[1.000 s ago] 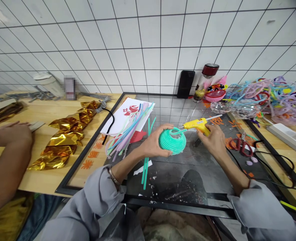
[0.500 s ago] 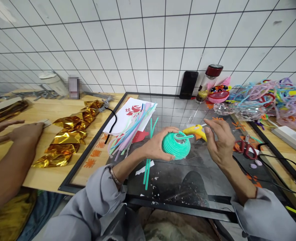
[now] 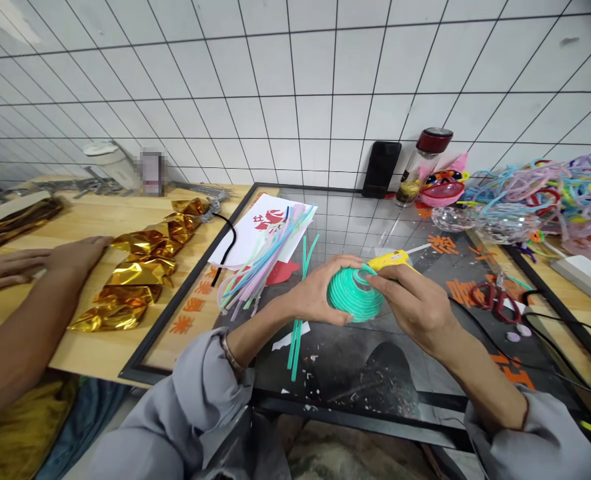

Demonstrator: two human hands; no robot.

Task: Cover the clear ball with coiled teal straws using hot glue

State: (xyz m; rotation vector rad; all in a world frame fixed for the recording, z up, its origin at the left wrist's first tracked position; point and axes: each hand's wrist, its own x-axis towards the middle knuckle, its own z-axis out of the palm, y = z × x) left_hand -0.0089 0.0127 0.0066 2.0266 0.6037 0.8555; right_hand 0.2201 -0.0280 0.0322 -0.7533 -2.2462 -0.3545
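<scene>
My left hand (image 3: 320,293) is wrapped around the left side of a hollow ball (image 3: 356,301) coiled from green plastic strip, holding it above the dark glass tabletop. Around the ball's top opening, my right hand (image 3: 415,300) is closed, thumb and fingers pinched at the rim where the strip's loose end lies; that end is hidden by the fingers. Just behind the right hand lies a yellow hot glue gun (image 3: 390,259), its handle partly covered. Loose green strips (image 3: 296,353) rest on the glass left of the ball, passing beneath my left wrist.
A bundle of pastel strips (image 3: 265,260) lies on white paper (image 3: 243,230). Red scissors (image 3: 495,300) and a black cable (image 3: 480,333) are at right, near a tangled strip pile (image 3: 540,193). At left, a co-worker's hands (image 3: 75,260) rest beside gold foil (image 3: 135,273).
My right hand has come left and down from an open pose to pinch at the ball's top rim, covering the strip end that stuck out. My left hand keeps its hold.
</scene>
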